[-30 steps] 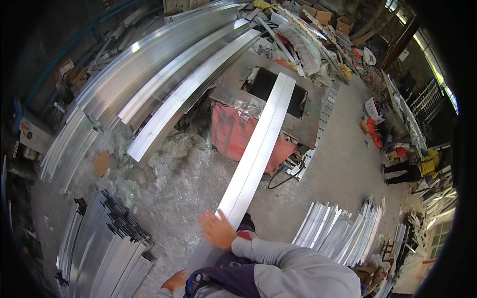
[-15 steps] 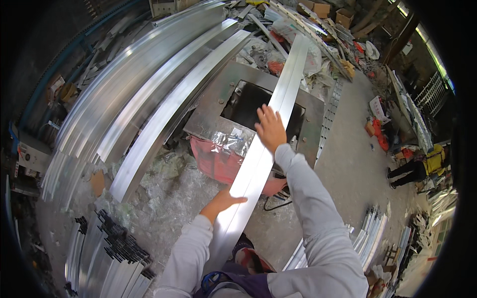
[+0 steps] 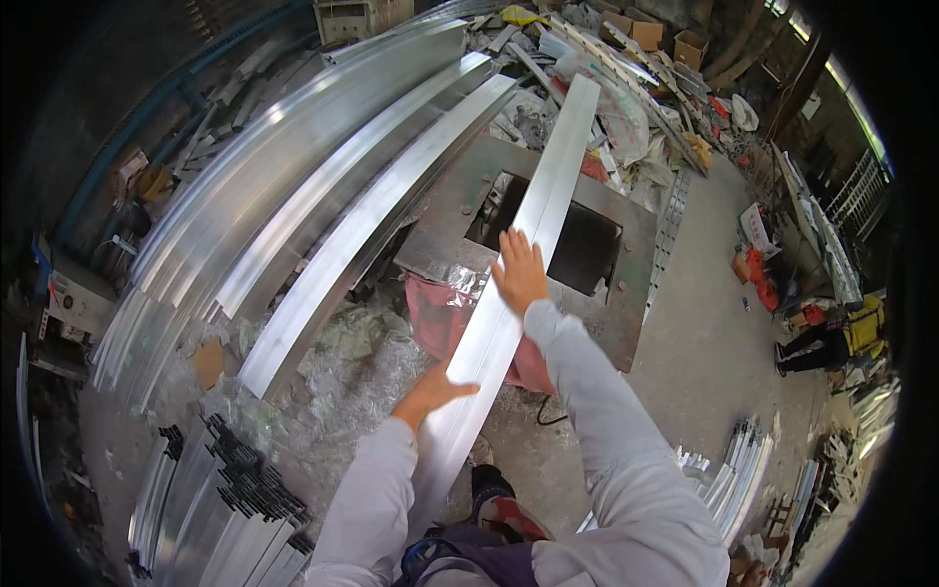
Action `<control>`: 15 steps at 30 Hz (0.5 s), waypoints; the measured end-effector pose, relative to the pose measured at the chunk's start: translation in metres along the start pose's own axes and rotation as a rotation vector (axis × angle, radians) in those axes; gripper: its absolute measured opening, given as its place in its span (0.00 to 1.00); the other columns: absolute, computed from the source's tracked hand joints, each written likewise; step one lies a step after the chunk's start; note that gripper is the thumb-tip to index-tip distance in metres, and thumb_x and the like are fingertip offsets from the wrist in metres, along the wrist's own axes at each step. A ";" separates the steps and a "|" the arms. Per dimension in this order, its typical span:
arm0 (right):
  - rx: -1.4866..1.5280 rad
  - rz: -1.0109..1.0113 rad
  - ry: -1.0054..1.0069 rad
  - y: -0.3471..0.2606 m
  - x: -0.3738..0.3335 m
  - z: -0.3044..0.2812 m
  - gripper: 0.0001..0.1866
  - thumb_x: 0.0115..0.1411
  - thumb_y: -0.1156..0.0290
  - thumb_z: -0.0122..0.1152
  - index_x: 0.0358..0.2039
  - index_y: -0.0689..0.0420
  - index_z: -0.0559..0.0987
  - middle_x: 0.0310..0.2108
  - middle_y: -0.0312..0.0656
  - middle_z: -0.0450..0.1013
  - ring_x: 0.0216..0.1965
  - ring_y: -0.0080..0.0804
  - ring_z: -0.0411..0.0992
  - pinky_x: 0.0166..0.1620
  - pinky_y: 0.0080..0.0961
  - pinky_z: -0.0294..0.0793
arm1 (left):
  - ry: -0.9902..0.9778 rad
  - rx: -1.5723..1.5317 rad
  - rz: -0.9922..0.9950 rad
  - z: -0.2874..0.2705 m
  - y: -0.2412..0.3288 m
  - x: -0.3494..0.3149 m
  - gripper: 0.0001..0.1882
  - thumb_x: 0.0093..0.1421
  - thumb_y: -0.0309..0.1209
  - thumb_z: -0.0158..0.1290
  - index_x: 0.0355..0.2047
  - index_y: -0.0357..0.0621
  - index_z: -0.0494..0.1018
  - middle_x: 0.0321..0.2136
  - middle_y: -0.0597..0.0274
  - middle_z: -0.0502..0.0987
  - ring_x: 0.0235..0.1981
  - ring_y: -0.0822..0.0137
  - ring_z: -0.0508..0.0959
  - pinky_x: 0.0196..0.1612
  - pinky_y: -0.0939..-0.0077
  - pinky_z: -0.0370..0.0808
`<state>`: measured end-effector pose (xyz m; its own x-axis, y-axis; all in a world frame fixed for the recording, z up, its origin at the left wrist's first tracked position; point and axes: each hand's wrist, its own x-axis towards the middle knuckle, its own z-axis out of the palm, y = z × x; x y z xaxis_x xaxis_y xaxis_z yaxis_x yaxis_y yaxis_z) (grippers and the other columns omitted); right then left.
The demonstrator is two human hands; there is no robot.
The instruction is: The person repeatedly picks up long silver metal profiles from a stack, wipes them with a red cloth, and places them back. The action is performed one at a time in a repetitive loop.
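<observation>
A long, flat silver metal profile [image 3: 492, 338] with a groove along its length slants from my body up and to the right. It lies across a metal frame table [image 3: 440, 235] with a dark rectangular opening. My left hand [image 3: 427, 393] grips the profile's left edge near me, its thumb on top and its fingers mostly hidden at the side. Farther along, my right hand [image 3: 520, 274] rests palm down on the upper face, fingers stretched out.
Long metal profiles [image 3: 381, 210] are stacked on my left. Black-ended bundles [image 3: 245, 474] stand at lower left, pale lengths [image 3: 738, 479] at lower right. Red sheeting [image 3: 435, 308] hangs below the frame. Beyond lies scrap with cardboard boxes [image 3: 690, 49]. A person in yellow [image 3: 866, 328] is far right.
The profile now crosses farther left over the frame's opening, and my right hand sits slightly lower and to the left. My left hand keeps its hold. The whole view has shifted a little.
</observation>
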<state>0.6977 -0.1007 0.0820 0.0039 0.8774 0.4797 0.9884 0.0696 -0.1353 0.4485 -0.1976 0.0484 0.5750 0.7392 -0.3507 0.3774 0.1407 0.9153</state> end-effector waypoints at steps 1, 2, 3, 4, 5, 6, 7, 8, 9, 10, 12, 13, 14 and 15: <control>-0.015 0.012 -0.018 -0.019 -0.023 -0.006 0.31 0.65 0.54 0.51 0.63 0.60 0.64 0.67 0.50 0.57 0.68 0.45 0.53 0.68 0.48 0.49 | -0.028 0.013 -0.072 0.002 -0.017 -0.027 0.35 0.49 0.38 0.69 0.55 0.34 0.70 0.46 0.56 0.79 0.48 0.64 0.76 0.53 0.71 0.71; 0.007 0.010 -0.041 -0.050 -0.042 -0.011 0.32 0.65 0.54 0.51 0.64 0.59 0.63 0.67 0.50 0.56 0.69 0.45 0.52 0.68 0.48 0.48 | -0.008 -0.010 -0.083 0.001 -0.056 -0.054 0.35 0.49 0.38 0.69 0.54 0.35 0.70 0.46 0.56 0.79 0.47 0.65 0.76 0.52 0.71 0.72; 0.026 0.005 -0.063 -0.080 -0.061 -0.017 0.33 0.64 0.54 0.52 0.64 0.59 0.62 0.68 0.50 0.55 0.70 0.45 0.51 0.68 0.49 0.47 | 0.013 -0.035 -0.090 0.001 -0.095 -0.083 0.35 0.49 0.38 0.69 0.54 0.35 0.71 0.46 0.56 0.79 0.47 0.65 0.77 0.52 0.71 0.72; 0.027 0.006 -0.096 -0.101 -0.088 -0.020 0.34 0.63 0.54 0.52 0.65 0.59 0.62 0.68 0.50 0.55 0.70 0.45 0.50 0.68 0.49 0.46 | 0.012 -0.022 -0.126 0.007 -0.120 -0.117 0.34 0.49 0.38 0.69 0.54 0.35 0.71 0.46 0.56 0.79 0.46 0.66 0.77 0.52 0.70 0.72; 0.027 0.009 -0.132 -0.122 -0.114 -0.024 0.35 0.63 0.54 0.53 0.65 0.58 0.61 0.67 0.50 0.55 0.70 0.45 0.49 0.69 0.50 0.45 | 0.009 -0.009 -0.163 0.012 -0.138 -0.147 0.34 0.49 0.38 0.69 0.54 0.36 0.71 0.46 0.56 0.79 0.46 0.67 0.77 0.51 0.70 0.72; 0.050 0.047 -0.149 -0.134 -0.145 -0.033 0.35 0.62 0.54 0.54 0.65 0.59 0.61 0.68 0.50 0.55 0.70 0.46 0.48 0.69 0.50 0.44 | -0.018 -0.014 -0.179 0.019 -0.136 -0.178 0.39 0.47 0.43 0.69 0.54 0.35 0.70 0.46 0.50 0.79 0.48 0.60 0.77 0.53 0.68 0.72; 0.089 0.075 -0.163 -0.154 -0.171 -0.044 0.36 0.61 0.54 0.54 0.66 0.59 0.61 0.68 0.50 0.54 0.71 0.46 0.48 0.69 0.50 0.43 | -0.028 -0.014 -0.201 0.022 -0.134 -0.214 0.44 0.44 0.49 0.70 0.55 0.34 0.68 0.47 0.44 0.78 0.50 0.54 0.77 0.55 0.66 0.71; 0.100 0.067 -0.186 -0.184 -0.191 -0.054 0.36 0.61 0.54 0.54 0.65 0.59 0.60 0.68 0.51 0.54 0.71 0.46 0.48 0.69 0.50 0.43 | -0.012 -0.013 -0.240 0.021 -0.151 -0.251 0.43 0.44 0.49 0.70 0.55 0.35 0.69 0.47 0.46 0.78 0.50 0.56 0.78 0.54 0.67 0.71; 0.108 0.060 -0.206 -0.212 -0.211 -0.065 0.36 0.61 0.55 0.54 0.65 0.60 0.60 0.68 0.51 0.53 0.71 0.46 0.48 0.69 0.50 0.43 | 0.002 -0.012 -0.276 0.021 -0.170 -0.284 0.42 0.44 0.49 0.70 0.54 0.37 0.69 0.47 0.48 0.79 0.50 0.57 0.78 0.54 0.68 0.71; 0.110 0.061 -0.224 -0.234 -0.233 -0.075 0.36 0.61 0.55 0.54 0.65 0.61 0.60 0.68 0.52 0.52 0.70 0.46 0.48 0.69 0.51 0.43 | -0.066 -0.067 -0.259 0.017 -0.175 -0.313 0.39 0.47 0.44 0.69 0.55 0.37 0.69 0.47 0.53 0.78 0.48 0.63 0.76 0.53 0.70 0.71; 0.119 0.049 -0.264 -0.272 -0.277 -0.090 0.36 0.61 0.55 0.55 0.65 0.60 0.61 0.68 0.53 0.52 0.70 0.47 0.47 0.68 0.52 0.43 | -0.126 -0.114 -0.303 0.013 -0.169 -0.376 0.35 0.50 0.41 0.67 0.55 0.37 0.70 0.46 0.57 0.79 0.47 0.68 0.76 0.52 0.72 0.71; 0.127 0.043 -0.296 -0.291 -0.296 -0.102 0.36 0.61 0.55 0.55 0.65 0.60 0.61 0.68 0.53 0.53 0.70 0.48 0.47 0.68 0.53 0.43 | -0.111 -0.103 -0.361 0.009 -0.159 -0.408 0.36 0.49 0.43 0.68 0.54 0.38 0.70 0.46 0.56 0.79 0.47 0.67 0.76 0.52 0.73 0.71; 0.152 0.032 -0.305 -0.311 -0.312 -0.111 0.36 0.61 0.55 0.55 0.65 0.60 0.61 0.68 0.53 0.53 0.70 0.48 0.48 0.67 0.54 0.44 | -0.091 -0.092 -0.421 0.006 -0.157 -0.437 0.37 0.48 0.46 0.68 0.53 0.38 0.71 0.46 0.55 0.79 0.47 0.66 0.77 0.53 0.73 0.71; 0.182 0.018 -0.317 -0.331 -0.327 -0.120 0.36 0.61 0.55 0.55 0.65 0.59 0.61 0.68 0.53 0.53 0.70 0.48 0.48 0.67 0.54 0.44 | -0.055 -0.159 -0.427 0.005 -0.167 -0.467 0.36 0.49 0.45 0.68 0.54 0.38 0.71 0.46 0.55 0.79 0.47 0.67 0.77 0.53 0.74 0.71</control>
<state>0.3878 -0.4678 0.0739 -0.0544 0.9809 0.1869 0.9452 0.1109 -0.3072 0.1204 -0.5691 0.0583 0.4313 0.5579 -0.7091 0.4751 0.5277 0.7041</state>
